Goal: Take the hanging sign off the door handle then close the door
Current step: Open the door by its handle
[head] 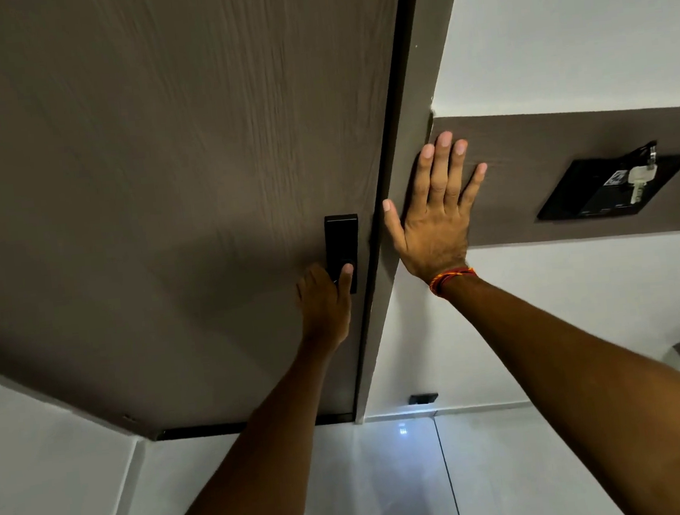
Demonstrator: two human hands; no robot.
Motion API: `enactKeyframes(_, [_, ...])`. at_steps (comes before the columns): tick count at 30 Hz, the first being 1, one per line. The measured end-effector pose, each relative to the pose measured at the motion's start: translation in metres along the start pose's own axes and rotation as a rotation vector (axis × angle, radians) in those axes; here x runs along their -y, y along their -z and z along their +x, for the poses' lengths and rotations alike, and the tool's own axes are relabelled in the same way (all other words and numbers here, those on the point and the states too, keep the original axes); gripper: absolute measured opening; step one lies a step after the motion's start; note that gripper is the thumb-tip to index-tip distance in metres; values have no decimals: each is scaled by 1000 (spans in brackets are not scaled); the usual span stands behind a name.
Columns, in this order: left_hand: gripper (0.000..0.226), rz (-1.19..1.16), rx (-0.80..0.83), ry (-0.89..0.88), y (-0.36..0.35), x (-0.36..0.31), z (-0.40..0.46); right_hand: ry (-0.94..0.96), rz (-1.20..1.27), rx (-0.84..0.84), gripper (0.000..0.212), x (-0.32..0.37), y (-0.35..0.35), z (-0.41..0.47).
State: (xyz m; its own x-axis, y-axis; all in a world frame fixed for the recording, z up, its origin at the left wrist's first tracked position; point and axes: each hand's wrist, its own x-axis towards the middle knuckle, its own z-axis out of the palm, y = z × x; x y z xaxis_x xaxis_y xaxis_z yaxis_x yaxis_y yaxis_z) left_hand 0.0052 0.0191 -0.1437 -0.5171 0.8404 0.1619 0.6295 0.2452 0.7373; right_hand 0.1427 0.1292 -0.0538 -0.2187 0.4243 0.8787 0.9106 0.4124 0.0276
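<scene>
A grey-brown wood-grain door (162, 158) fills the left of the head view, sitting flush in its frame (412, 159). A black lock plate (342, 242) sits near the door's right edge. My left hand (325, 304) is wrapped around the handle at the bottom of that plate, which hides the handle. My right hand (435, 210) lies flat with fingers spread against the frame and the brown wall panel beside it. No hanging sign is in view.
A black card holder (610, 189) with a key and tag in it is fixed to the brown wall panel (567, 131) on the right. White wall, a small black socket (423, 398) low down, and glossy white floor tiles (393, 480) lie below.
</scene>
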Motion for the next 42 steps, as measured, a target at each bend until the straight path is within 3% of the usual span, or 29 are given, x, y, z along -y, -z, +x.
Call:
enactKeyframes(6, [62, -129, -25, -8, -2, 0, -12, -16, -7, -8, 81, 0, 3, 0])
enactKeyframes(11, [66, -162, -41, -86, 1, 5, -23, 34, 17, 31, 77, -2, 7, 0])
enactKeyframes(18, [59, 140, -85, 86, 11, -3, -62, 159, 121, 58, 84, -17, 18, 1])
enactKeyframes(28, [67, 746, -78, 77, 51, -43, -107, 394, 353, 230, 80, -55, 47, 0])
enactKeyframes(42, [63, 892, -135, 413, 42, -86, -184, 422, 530, 341, 83, -57, 65, -16])
